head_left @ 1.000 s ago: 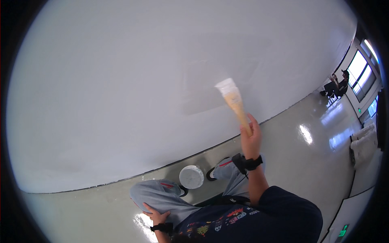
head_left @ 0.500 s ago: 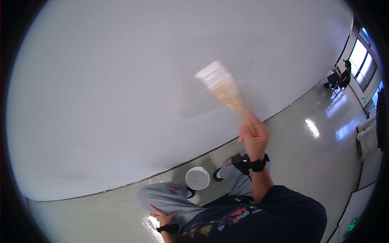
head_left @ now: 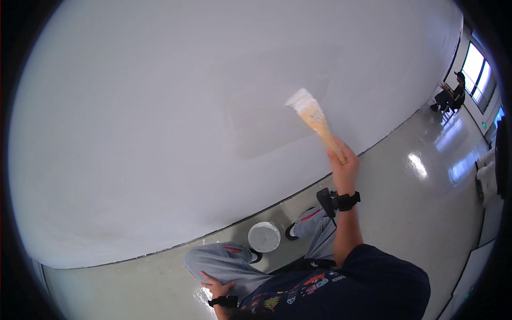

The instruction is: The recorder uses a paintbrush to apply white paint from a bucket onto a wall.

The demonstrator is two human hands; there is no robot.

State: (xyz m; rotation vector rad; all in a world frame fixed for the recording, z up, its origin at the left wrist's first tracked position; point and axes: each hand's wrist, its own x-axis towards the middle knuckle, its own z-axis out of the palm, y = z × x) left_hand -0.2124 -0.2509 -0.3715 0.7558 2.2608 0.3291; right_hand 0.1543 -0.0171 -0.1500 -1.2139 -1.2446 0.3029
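Observation:
My right hand (head_left: 345, 161) is closed round the handle of a wide paintbrush (head_left: 316, 120), whose wooden handle slants up and left. White paint coats its bristles, which are at the wall (head_left: 133, 106); whether they touch it I cannot tell. Around the brush the pale wall shows a darker, damp-looking patch (head_left: 256, 133). With fingers spread, my left hand (head_left: 217, 288) rests on my left knee, holding nothing. Between my feet stands a round white bucket (head_left: 264, 237) with whitish contents.
The wall meets a glossy grey floor (head_left: 394, 186) along a dark edge just beyond the bucket. Far off to the right, a person (head_left: 452, 96) in dark clothes sits by a bright window (head_left: 474, 69). Pale covered objects (head_left: 486, 176) line the right side.
My right hand has drawn the brush a little to the right and down, and the brush looks turned more edge-on. The left hand stays on the knee.

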